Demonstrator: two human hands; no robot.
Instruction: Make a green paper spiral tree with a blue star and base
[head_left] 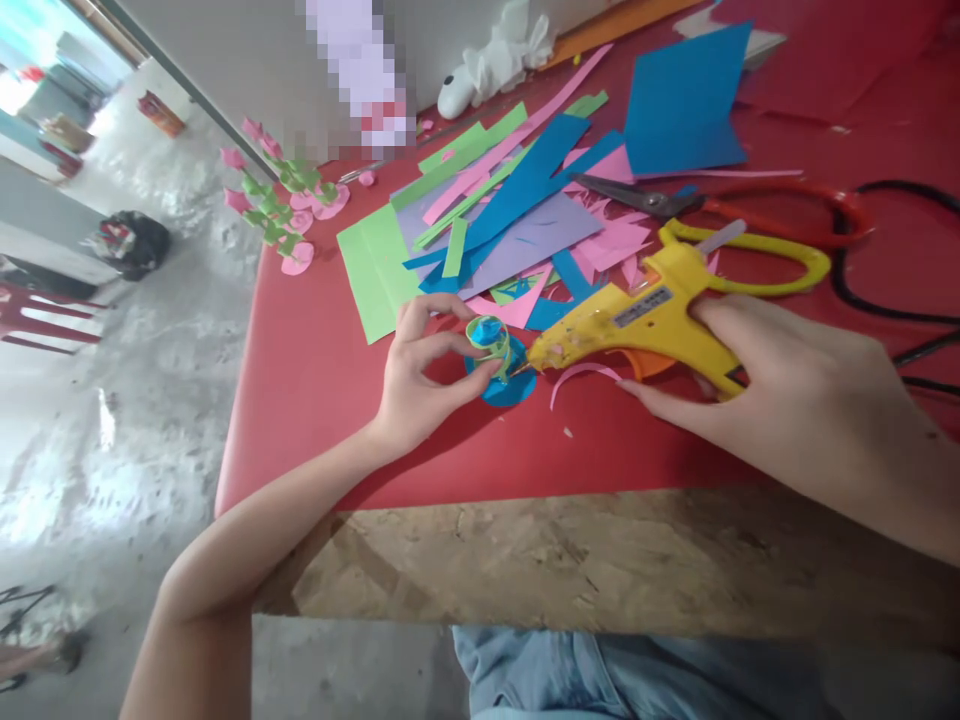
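Between the thumb and fingers of my left hand [420,365] is a small paper flower [488,335] with a blue top and a green stem. It stands upright on a round blue paper base [514,388] on the red tabletop. My right hand [802,375] is wrapped round the handle of a yellow glue gun [611,318]. The gun's nozzle points left and meets the lower part of the flower, close to the base. A curled pink paper strip [585,370] lies below the gun, near my right thumb.
Paper scraps [517,225] in several colours lie behind my hands. Orange-and-yellow-handled scissors [675,203] sit beside a black cord [840,270]. Pink paper flowers [296,255] stand at the table's left edge. A folded blue sheet [682,110] and a white figure [480,75] are at the back.
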